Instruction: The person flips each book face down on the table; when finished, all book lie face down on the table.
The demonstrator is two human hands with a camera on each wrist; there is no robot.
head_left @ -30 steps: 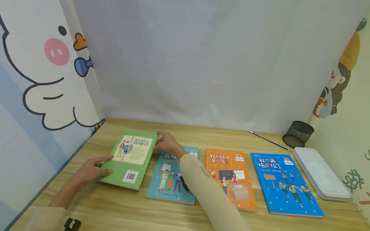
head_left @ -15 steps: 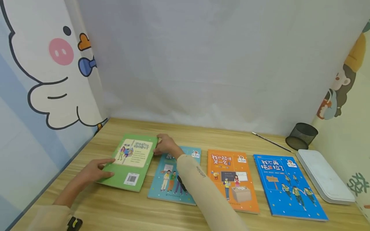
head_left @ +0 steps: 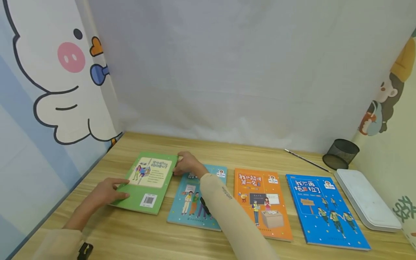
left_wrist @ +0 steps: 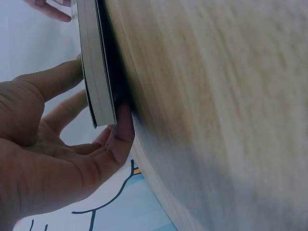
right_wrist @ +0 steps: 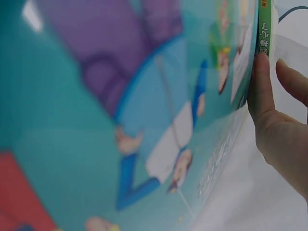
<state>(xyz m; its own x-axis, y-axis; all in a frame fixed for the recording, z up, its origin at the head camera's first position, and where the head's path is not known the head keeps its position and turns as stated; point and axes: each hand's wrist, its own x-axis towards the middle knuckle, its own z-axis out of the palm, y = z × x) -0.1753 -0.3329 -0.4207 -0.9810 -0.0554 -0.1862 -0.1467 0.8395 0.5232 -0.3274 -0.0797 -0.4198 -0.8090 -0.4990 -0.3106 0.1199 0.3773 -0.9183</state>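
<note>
A green book (head_left: 139,198) lies back cover up, its barcode near the front edge, at the left of the table. My left hand (head_left: 108,191) grips its near left corner, thumb and a finger above and another finger under it. In the left wrist view, fingers of the left hand (left_wrist: 72,163) reach beneath the book's page block (left_wrist: 98,72), and a gap shows above the table. My right hand (head_left: 190,164) touches the book's right side near the far corner. In the right wrist view, a fingertip of the right hand (right_wrist: 284,125) rests against its spine (right_wrist: 264,29).
A teal book (head_left: 185,213), partly under my right arm, lies beside the green one. Further right are an orange book (head_left: 240,209), a blue book (head_left: 328,220), a white flat case (head_left: 367,198), a pencil (head_left: 307,160) and a black mesh cup (head_left: 341,153). Curtain behind.
The head view has shifted slightly, so everything appears a little further right. The green book's far edge sits slightly lower in view. Both hands stay at the same parts of the book.
</note>
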